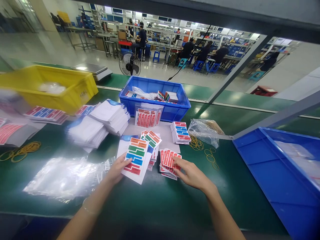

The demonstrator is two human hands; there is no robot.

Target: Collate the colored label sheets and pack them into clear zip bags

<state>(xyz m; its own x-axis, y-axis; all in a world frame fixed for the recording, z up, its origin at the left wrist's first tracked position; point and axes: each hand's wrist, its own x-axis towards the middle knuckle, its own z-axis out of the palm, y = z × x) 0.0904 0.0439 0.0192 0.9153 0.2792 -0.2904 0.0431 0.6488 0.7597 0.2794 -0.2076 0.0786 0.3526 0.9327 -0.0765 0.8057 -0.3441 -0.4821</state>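
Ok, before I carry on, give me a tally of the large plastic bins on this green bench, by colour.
Yellow: 1 (left-hand bin)
Blue: 2 (middle bin, right-hand bin)
Total: 3

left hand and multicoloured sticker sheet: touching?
Touching. The head view shows it: the left hand has its thumb laid over the left edge of the multicoloured sticker sheet.
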